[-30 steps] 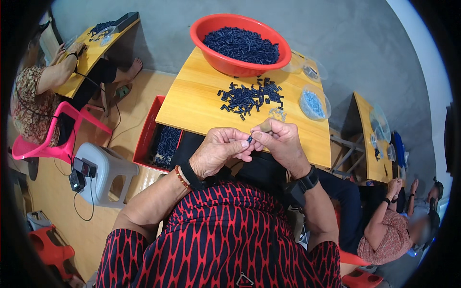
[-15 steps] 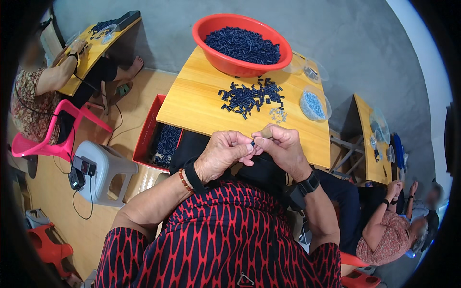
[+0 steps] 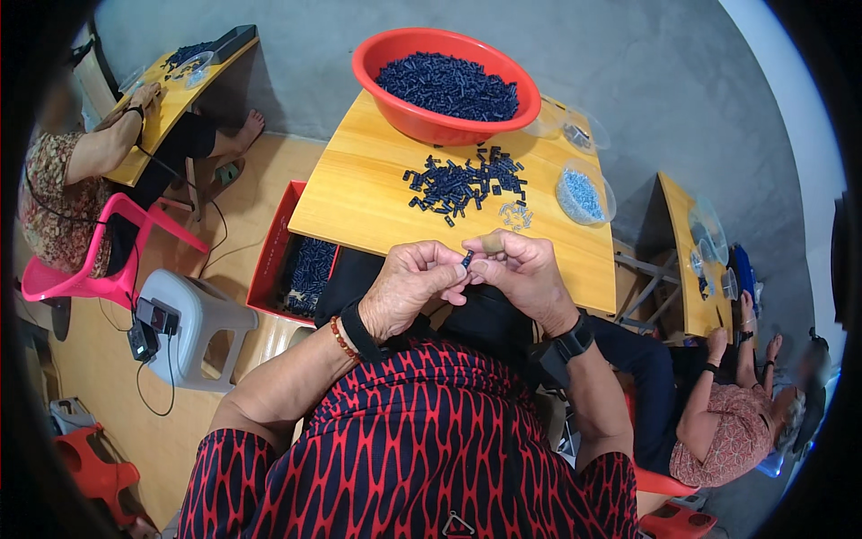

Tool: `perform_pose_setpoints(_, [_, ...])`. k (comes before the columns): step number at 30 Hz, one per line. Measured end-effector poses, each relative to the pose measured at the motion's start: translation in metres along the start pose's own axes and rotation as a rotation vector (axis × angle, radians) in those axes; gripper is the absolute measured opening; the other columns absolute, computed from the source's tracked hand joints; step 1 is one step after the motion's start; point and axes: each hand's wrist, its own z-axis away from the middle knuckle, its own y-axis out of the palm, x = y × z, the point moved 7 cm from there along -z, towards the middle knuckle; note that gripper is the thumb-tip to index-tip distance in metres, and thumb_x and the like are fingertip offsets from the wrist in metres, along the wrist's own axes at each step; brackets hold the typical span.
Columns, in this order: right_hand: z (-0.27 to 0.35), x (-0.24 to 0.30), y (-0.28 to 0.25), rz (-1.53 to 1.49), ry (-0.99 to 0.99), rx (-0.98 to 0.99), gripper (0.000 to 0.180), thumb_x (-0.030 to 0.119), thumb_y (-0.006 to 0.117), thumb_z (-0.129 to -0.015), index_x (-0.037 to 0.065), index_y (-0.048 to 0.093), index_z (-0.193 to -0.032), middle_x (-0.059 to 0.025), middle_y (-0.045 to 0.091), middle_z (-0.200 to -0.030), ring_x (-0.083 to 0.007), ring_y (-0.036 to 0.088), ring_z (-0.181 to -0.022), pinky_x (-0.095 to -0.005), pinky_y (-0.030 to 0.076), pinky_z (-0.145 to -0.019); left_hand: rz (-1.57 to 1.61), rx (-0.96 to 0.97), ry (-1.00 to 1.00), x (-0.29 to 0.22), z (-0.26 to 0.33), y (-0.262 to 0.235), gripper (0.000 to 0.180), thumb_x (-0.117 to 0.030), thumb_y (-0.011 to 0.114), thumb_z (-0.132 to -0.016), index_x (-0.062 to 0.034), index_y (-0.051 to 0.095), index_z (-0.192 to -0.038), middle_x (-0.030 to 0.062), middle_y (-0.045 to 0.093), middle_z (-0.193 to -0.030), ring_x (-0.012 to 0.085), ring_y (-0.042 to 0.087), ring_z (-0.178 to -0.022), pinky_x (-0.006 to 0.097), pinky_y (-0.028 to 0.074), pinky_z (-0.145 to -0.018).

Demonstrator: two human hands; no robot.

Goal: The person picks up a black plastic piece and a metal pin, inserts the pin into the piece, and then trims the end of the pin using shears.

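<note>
Just beyond my lap, in front of the table's near edge, both my hands are raised close together. My left hand (image 3: 415, 286) pinches a small dark blue plastic piece (image 3: 467, 259) between thumb and fingers. Beside it, my right hand (image 3: 525, 277) has its thumb and fingers drawn together at the piece; whatever is between them is too small to tell. On the yellow wooden table (image 3: 346, 193) lies a loose pile of similar dark pieces (image 3: 462, 184). A few small clear bits (image 3: 516, 216) are scattered to its right.
A red basin (image 3: 530, 112) heaped with dark pieces stands at the table's back. Tubs to the right include one of light-blue bits (image 3: 581, 196). A red box (image 3: 274, 256) with more pieces sits below left, near a grey stool (image 3: 202, 314). Co-workers sit at tables either side.
My right fingertips have shifted slightly up and apart from the left ones, so more of the dark piece shows. The co-worker at right has stretched an arm toward their table.
</note>
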Motion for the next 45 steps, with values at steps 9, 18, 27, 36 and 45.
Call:
perform_pose_setpoints(9, [0.002, 0.026, 0.008, 0.307, -0.185, -0.029, 0.044, 0.006, 0.079, -0.077, -0.004, 0.062, -0.116, -0.006, 0.065, -0.084, -0.0118, 0.065, -0.078, -0.0246, 0.055, -0.071, 0.086, 0.008, -0.016, 0.003, -0.002, -0.007, 0.009, -0.008, 0.063, -0.093, 0.0002, 0.066, -0.097, 0.0098, 0.068, -0.093, 0.0156, 0.068, -0.081, 0.029, 0.06, -0.069])
perform_pose_setpoints(18, [-0.002, 0.034, 0.025, 0.698, -0.267, -0.062, 0.022, 0.011, 0.073, -0.076, -0.002, 0.056, -0.078, -0.0177, 0.056, -0.074, -0.0365, 0.059, -0.066, -0.041, 0.048, -0.058, 0.129, -0.028, -0.084, 0.004, -0.003, -0.01, 0.01, -0.007, 0.059, -0.094, 0.0004, 0.066, -0.094, 0.0097, 0.069, -0.094, 0.0157, 0.068, -0.079, 0.029, 0.059, -0.069])
perform_pose_setpoints(27, [-0.001, 0.032, 0.025, 0.662, -0.245, -0.102, 0.02, 0.011, 0.071, -0.076, -0.002, 0.06, -0.085, -0.0188, 0.059, -0.077, -0.0371, 0.062, -0.069, -0.0411, 0.049, -0.06, -0.069, -0.056, -0.044, 0.004, -0.003, -0.008, 0.013, -0.01, 0.058, -0.095, 0.0007, 0.065, -0.094, 0.0091, 0.068, -0.09, 0.0139, 0.066, -0.077, 0.028, 0.057, -0.069])
perform_pose_setpoints(36, [0.001, 0.031, 0.028, 0.757, -0.227, -0.013, 0.021, 0.014, 0.068, -0.081, -0.002, 0.063, -0.095, -0.019, 0.061, -0.08, -0.0375, 0.063, -0.073, -0.0417, 0.05, -0.063, -0.102, -0.047, -0.01, 0.003, -0.003, -0.007, 0.015, -0.011, 0.058, -0.095, 0.0026, 0.065, -0.096, 0.0103, 0.069, -0.09, 0.015, 0.067, -0.077, 0.027, 0.058, -0.07])
perform_pose_setpoints(45, [0.007, 0.027, 0.035, 0.817, -0.306, 0.046, 0.022, 0.012, 0.066, -0.083, 0.001, 0.06, -0.101, -0.0185, 0.059, -0.083, -0.0376, 0.062, -0.075, -0.0442, 0.051, -0.065, -0.184, 0.004, 0.005, 0.005, -0.001, -0.009, 0.015, -0.012, 0.06, -0.096, 0.0024, 0.065, -0.093, 0.0087, 0.069, -0.088, 0.0138, 0.067, -0.076, 0.027, 0.057, -0.071])
